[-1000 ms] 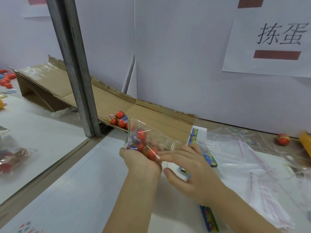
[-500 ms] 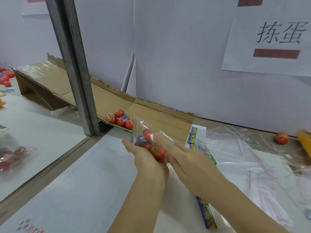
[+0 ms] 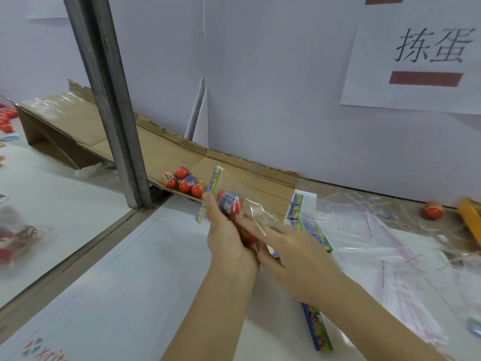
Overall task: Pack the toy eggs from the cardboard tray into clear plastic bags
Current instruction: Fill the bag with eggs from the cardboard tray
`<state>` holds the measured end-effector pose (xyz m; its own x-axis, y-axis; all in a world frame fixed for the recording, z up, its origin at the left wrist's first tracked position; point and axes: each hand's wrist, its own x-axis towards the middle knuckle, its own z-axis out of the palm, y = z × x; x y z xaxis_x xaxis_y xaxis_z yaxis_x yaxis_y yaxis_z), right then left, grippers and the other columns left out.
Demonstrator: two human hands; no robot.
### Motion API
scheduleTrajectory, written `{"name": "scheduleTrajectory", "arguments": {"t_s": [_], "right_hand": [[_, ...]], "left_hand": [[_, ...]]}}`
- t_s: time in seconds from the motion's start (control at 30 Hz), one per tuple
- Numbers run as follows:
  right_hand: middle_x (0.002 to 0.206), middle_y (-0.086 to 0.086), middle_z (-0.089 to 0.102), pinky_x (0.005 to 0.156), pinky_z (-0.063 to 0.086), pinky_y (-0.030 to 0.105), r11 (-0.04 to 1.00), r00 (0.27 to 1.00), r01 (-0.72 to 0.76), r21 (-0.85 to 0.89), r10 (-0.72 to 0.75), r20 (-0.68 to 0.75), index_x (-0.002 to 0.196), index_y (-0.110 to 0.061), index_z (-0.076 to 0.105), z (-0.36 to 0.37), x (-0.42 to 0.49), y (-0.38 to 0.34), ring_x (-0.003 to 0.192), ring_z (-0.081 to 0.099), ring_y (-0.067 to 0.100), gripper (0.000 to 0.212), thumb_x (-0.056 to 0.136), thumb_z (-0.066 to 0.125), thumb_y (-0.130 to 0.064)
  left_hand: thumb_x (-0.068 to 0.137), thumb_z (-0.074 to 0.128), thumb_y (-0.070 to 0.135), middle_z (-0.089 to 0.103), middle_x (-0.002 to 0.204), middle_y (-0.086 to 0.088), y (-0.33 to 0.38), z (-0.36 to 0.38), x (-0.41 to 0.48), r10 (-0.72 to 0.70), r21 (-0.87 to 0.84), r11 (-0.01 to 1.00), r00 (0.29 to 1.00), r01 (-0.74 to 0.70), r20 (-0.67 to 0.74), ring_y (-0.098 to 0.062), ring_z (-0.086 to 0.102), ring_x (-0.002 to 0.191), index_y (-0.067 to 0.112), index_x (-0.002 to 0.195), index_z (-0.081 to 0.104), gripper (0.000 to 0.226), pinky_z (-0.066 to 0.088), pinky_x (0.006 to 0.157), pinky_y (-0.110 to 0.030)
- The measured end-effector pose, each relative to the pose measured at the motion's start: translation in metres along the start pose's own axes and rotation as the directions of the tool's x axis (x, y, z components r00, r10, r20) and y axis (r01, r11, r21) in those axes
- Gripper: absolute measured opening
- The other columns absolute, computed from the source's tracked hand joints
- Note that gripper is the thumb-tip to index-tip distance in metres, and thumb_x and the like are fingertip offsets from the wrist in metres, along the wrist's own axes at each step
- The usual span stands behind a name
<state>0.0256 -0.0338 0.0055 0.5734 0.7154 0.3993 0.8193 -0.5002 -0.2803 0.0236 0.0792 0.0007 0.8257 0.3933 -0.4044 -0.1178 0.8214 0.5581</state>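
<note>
Head view, bagging station. The left hand (image 3: 229, 238) grips a clear plastic bag (image 3: 260, 211) just above the white table (image 3: 125, 261), its fingers curled round the bag's loaded end, where the bagged eggs (image 3: 230, 205) are bunched together, one with a blue printed wrapper facing the camera. The right hand (image 3: 294, 256) is close against the left, its fingers (image 3: 261, 227) laid out straight along the slack film, pressing rather than gripping; whether the thumb pinches from beneath cannot be told. Compared with one second ago, the bag has been lifted slightly and turned: its mouth then pointed toward the right hand with three eggs spread in view, whereas now a coloured header strip (image 3: 211, 194) stands up beside the left thumb and the eggs are packed tight into the palm. This suggests that filling of this bag is finished and closing or folding of its mouth is in hand, though no seal is visible. The loose eggs (image 3: 186, 182), about five of them, remain in a cluster on the cardboard tray (image 3: 250, 175) beside the metal post (image 3: 112, 100), unchanged across the three frames, so more packing is left. A pile of empty bags (image 3: 377, 230) and coloured cards (image 3: 316, 237) lie to the right, with a stray egg (image 3: 433, 209) beyond them near the wall; filled bags (image 3: 18, 238) lie at far left.
</note>
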Motion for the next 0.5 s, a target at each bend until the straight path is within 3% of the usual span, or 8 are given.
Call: {"name": "scheduleTrajectory", "arguments": {"t_s": [0.07, 0.17, 0.3, 0.33, 0.4, 0.5], "right_hand": [[0.086, -0.015, 0.046, 0.06, 0.039, 0.027, 1.0, 1.0, 0.004, -0.005, -0.004, -0.023, 0.133, -0.047, 0.041, 0.001, 0.0, -0.001, 0.074, 0.049, 0.012, 0.05, 0.091, 0.048, -0.021], [0.081, -0.007, 0.059, 0.05, 0.037, 0.024, 0.999, 0.992, 0.032, -0.038, -0.037, -0.12, 0.123, -0.037, 0.049, 0.0, -0.003, -0.003, 0.062, 0.051, 0.013, 0.047, 0.082, 0.054, -0.015], [0.087, -0.01, 0.066, 0.051, 0.043, 0.022, 0.999, 0.966, 0.045, -0.029, -0.051, -0.255, 0.121, -0.026, 0.065, 0.004, -0.003, -0.001, 0.062, 0.053, 0.008, 0.039, 0.085, 0.054, -0.017], [0.084, -0.011, 0.066, 0.051, 0.044, 0.022, 0.999, 0.955, 0.044, -0.006, -0.044, -0.293, 0.118, -0.027, 0.067, 0.004, -0.002, -0.001, 0.061, 0.053, 0.007, 0.037, 0.086, 0.051, -0.021], [0.079, -0.012, 0.067, 0.052, 0.048, 0.026, 0.997, 0.941, 0.049, 0.059, -0.026, -0.338, 0.115, -0.029, 0.068, 0.007, 0.0, 0.0, 0.06, 0.052, 0.007, 0.037, 0.085, 0.047, -0.025], [0.074, -0.011, 0.066, 0.052, 0.044, 0.02, 0.944, 0.891, 0.009, 0.33, 0.142, -0.431, 0.101, -0.043, 0.067, 0.012, 0.021, 0.004, 0.058, 0.051, 0.009, 0.029, 0.083, 0.048, -0.03]], "left_hand": [[0.074, 0.051, 0.081, 0.075, 0.099, -0.007, 0.0, 0.0, 0.0, -0.008, -0.005, 1.0, 1.0, 0.008, -0.003, -0.025, 0.073, 0.085, 0.016, 0.118, 0.069, 0.081, 0.056, 0.069, -0.033], [0.074, 0.052, 0.081, 0.075, 0.095, -0.006, 0.0, 0.0, -0.002, -0.032, -0.066, 0.997, 0.999, 0.029, -0.035, -0.023, 0.074, 0.081, 0.014, 0.114, 0.069, 0.08, 0.058, 0.068, -0.033], [0.077, 0.049, 0.082, 0.072, 0.109, -0.005, 0.008, -0.001, 0.002, -0.045, -0.174, 0.984, 0.996, 0.03, -0.079, -0.025, 0.07, 0.096, 0.016, 0.116, 0.069, 0.079, 0.055, 0.092, -0.04], [0.077, 0.049, 0.082, 0.072, 0.106, -0.004, 0.013, -0.002, 0.003, -0.035, -0.209, 0.978, 0.994, 0.012, -0.104, -0.023, 0.069, 0.09, 0.017, 0.114, 0.069, 0.077, 0.055, 0.09, -0.039], [0.078, 0.046, 0.082, 0.073, 0.097, -0.004, 0.025, -0.008, 0.007, 0.014, -0.261, 0.964, 0.989, -0.052, -0.145, -0.018, 0.068, 0.076, 0.018, 0.111, 0.069, 0.075, 0.059, 0.073, -0.032], [0.088, 0.027, 0.079, 0.073, 0.097, -0.008, 0.045, -0.019, 0.013, 0.105, -0.314, 0.935, 0.975, -0.164, -0.195, -0.022, 0.07, 0.08, 0.018, 0.118, 0.065, 0.078, 0.055, 0.062, -0.029]]}}
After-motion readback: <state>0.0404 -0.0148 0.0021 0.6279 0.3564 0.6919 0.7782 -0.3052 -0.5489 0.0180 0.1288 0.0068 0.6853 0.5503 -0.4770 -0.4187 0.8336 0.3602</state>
